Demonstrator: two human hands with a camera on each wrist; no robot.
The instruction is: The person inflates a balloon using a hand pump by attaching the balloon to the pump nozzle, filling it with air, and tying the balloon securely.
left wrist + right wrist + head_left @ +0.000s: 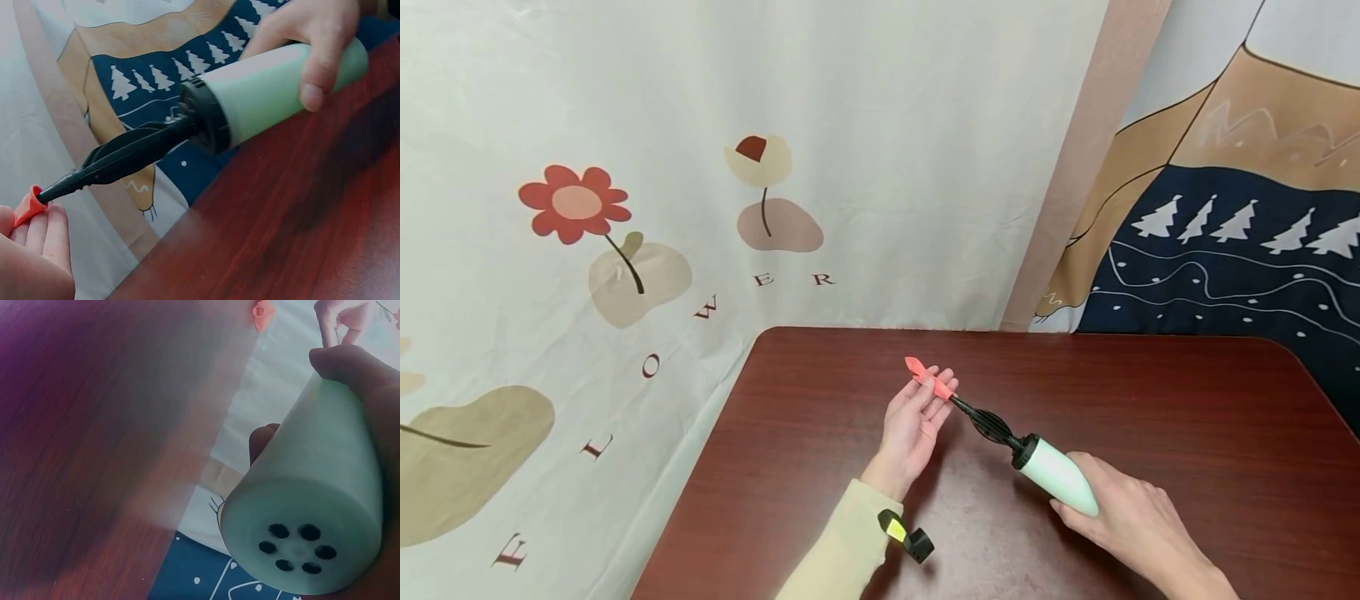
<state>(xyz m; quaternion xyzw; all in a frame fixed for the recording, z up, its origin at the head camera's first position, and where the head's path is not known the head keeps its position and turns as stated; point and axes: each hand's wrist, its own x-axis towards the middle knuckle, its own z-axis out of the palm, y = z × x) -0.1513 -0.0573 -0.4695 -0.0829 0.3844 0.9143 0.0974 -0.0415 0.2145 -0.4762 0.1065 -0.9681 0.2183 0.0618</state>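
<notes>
A limp coral-orange balloon (937, 386) is pinched between the thumb and fingers of my left hand (912, 433), over the table. Its mouth surrounds the tip of the black nozzle (119, 156) in the left wrist view. That nozzle belongs to a mint-green balloon pump (1060, 475), which my right hand (1131, 512) grips around the barrel. The pump slants, nozzle toward the left hand. In the right wrist view the pump's round end with several holes faces the camera, and an orange piece (262, 314) shows at the top.
Both hands are above a dark red-brown wooden table (760, 467) with rounded corners. Behind it hangs a pale curtain (887, 167) printed with flowers and letters. A navy cloth with white trees (1232, 250) hangs at the right. A black strap device (906, 536) is on the left sleeve.
</notes>
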